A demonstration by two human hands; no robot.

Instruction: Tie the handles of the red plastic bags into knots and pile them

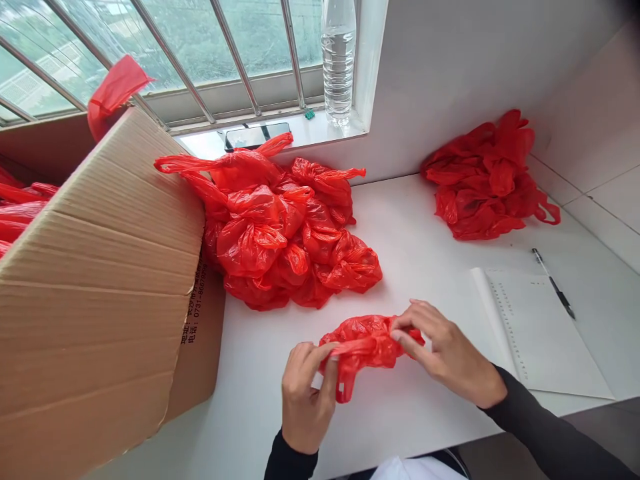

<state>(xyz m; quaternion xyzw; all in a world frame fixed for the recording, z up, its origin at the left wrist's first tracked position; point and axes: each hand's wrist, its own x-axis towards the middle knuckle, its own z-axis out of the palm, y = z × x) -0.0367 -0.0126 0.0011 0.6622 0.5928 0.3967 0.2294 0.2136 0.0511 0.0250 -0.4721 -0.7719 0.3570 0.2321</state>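
A crumpled red plastic bag [363, 343] lies stretched sideways between my two hands, just over the white table. My left hand [307, 390] pinches its left end between thumb and fingers, and a loop of the bag hangs below. On the bag's right part, my right hand [440, 347] grips the plastic with thumb and fingertips. Beyond my hands sits a heap of knotted red plastic bags [285, 233]. Another pile of loose, crumpled red bags [487, 180] rests at the back right against the wall.
An open cardboard box [110, 267] with red bags [23, 207] inside stands on the left. Along the windowsill are a phone [255, 137] and a water bottle [339, 73]. At right, a pen [554, 283] lies across a notebook [545, 333] on the table [395, 233].
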